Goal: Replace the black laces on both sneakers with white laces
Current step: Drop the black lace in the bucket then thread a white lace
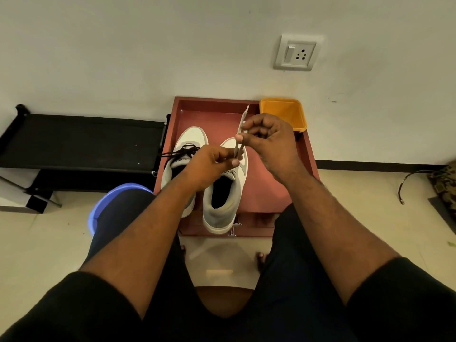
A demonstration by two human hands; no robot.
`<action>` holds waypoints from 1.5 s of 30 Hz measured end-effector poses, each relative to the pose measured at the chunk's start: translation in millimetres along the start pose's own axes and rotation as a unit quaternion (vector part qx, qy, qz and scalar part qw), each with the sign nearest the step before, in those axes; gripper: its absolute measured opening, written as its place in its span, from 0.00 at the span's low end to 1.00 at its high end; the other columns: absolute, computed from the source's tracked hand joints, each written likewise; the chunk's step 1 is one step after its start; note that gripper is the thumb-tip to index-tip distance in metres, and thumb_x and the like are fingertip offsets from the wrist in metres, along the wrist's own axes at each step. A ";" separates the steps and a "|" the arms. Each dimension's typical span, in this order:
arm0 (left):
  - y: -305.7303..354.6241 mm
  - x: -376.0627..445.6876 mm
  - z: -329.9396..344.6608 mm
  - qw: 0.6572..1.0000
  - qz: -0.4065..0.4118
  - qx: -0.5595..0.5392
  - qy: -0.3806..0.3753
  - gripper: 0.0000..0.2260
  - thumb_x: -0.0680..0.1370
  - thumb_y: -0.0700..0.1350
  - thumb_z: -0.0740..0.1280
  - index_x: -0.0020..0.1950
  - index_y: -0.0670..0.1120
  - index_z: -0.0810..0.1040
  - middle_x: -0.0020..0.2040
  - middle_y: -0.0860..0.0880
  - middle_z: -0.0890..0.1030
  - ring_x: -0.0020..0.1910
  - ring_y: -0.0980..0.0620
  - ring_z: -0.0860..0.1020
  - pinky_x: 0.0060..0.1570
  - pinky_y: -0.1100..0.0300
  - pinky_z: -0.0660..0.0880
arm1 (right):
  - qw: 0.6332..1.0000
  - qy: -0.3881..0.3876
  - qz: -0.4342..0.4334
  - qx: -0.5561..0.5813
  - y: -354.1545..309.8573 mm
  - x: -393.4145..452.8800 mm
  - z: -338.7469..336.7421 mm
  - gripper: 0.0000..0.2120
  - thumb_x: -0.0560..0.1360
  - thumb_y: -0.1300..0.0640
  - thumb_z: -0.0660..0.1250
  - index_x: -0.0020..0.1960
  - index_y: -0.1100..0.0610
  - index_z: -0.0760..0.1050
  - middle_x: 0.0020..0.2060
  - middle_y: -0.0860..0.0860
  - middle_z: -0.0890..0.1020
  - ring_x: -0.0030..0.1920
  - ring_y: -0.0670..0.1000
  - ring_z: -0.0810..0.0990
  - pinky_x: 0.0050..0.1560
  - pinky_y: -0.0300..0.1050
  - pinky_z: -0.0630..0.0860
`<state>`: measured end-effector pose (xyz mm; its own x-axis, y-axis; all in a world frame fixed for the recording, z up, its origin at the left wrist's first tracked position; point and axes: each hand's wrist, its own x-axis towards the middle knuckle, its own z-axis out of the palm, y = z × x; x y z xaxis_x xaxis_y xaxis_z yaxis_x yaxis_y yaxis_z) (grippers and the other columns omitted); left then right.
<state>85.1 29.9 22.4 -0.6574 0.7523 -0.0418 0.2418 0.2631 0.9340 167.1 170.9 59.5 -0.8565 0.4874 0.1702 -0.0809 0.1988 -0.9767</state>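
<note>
Sneakers — two of them — sit side by side in a red-brown tray (261, 193) on the floor, toes pointing at the wall. The left sneaker (183, 149) is white and grey with a smooth rounded toe, and black laces (180, 152) are threaded through it, with thin loose ends trailing off to the left. The right sneaker (225, 193) has a soft grey collar, a dark hole where the foot goes, and a thick white sole; I cannot see any lace in it, since the hands cover its front.

A flat white lace (240, 134) is held up above the right sneaker. It looks like a thin ribbon, pulled straight, and its tip pokes up past the fingers. The right hand (269, 141) pinches it higher up with curled fingers and thumb. The left hand (209, 166) pinches it lower down, just over the shoe's tongue, with its fingers curled in too. The two hands are near each other but not touching.

An orange plastic tub (283, 114) — square with rounded corners — sits at the tray's far right corner. A black shelf (81, 141) with a matte fabric top stands to the left by the wall. A round blue bucket (103, 206) peeks out behind the person's left knee. A white wall socket (297, 53) is up on the pale wall. The floor is shiny cream tile.
</note>
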 end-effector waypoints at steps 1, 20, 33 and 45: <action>-0.4 3.6 2.4 1.000 0.003 0.019 0.012 0.08 0.77 0.37 0.68 0.55 0.40 0.83 0.47 0.46 0.84 0.47 0.52 0.82 0.52 0.61 0.76 | 1.000 -0.001 0.005 0.004 -0.6 0.6 -0.4 0.10 0.67 0.67 0.76 0.44 0.58 0.78 0.39 0.56 0.82 0.40 0.52 0.81 0.47 0.50 0.80; -8.2 8.6 14.2 0.975 -0.020 0.061 0.213 0.15 0.74 0.43 0.73 0.57 0.48 0.71 0.32 0.52 0.76 0.25 0.61 0.72 0.29 0.68 0.67 | 0.987 0.033 0.136 0.080 80.1 -31.9 19.1 0.12 0.73 0.76 0.65 0.42 0.60 0.75 0.34 0.52 0.82 0.38 0.48 0.81 0.44 0.39 0.79; -19.6 3.5 -0.1 0.986 -0.029 0.164 0.009 0.19 0.72 0.29 0.70 0.61 0.41 0.80 0.54 0.43 0.84 0.53 0.48 0.82 0.58 0.59 0.75 | 0.993 -0.005 0.103 -0.049 81.1 -28.4 10.3 0.15 0.71 0.71 0.70 0.55 0.59 0.81 0.44 0.48 0.84 0.43 0.37 0.82 0.50 0.33 0.77; -37.3 6.6 -15.6 0.920 0.022 0.377 0.103 0.07 0.75 0.45 0.69 0.48 0.44 0.85 0.48 0.47 0.79 0.51 0.47 0.76 0.51 0.50 0.75 | 0.926 -0.058 0.050 -0.370 89.8 -28.4 -9.5 0.08 0.78 0.59 0.65 0.53 0.58 0.82 0.45 0.49 0.77 0.48 0.48 0.74 0.48 0.39 0.69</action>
<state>60.6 15.7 -7.1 -0.7376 0.6623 0.1316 0.6472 0.6377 0.4178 189.0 183.0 -31.8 -0.8933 0.4486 0.0264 0.3367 0.7071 -0.6218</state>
